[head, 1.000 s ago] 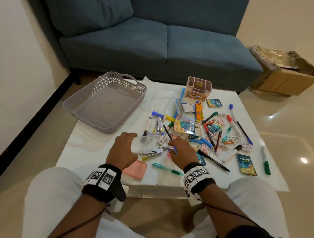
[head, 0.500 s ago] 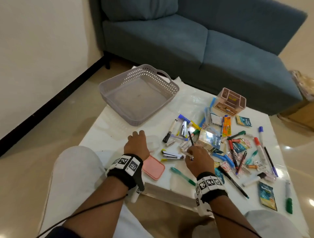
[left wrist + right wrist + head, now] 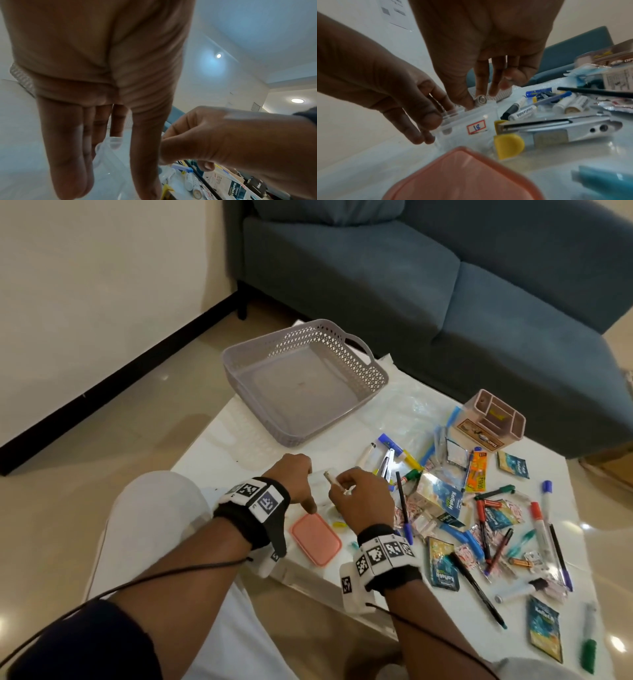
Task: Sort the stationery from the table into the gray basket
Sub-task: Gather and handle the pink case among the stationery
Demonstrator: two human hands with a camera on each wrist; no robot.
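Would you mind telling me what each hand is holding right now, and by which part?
The right hand pinches a small white cylindrical item near its lower end. The left hand holds the clear plastic container at its rim, thumb on the near wall.

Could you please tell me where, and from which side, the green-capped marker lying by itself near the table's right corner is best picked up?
Probably at mid-barrel, from straight above, with thumb and finger pinching across it. The green-capped marker lies flat on the white table, apart from the pile, with bare surface along both long sides. Only the blue sachet lies to its left.
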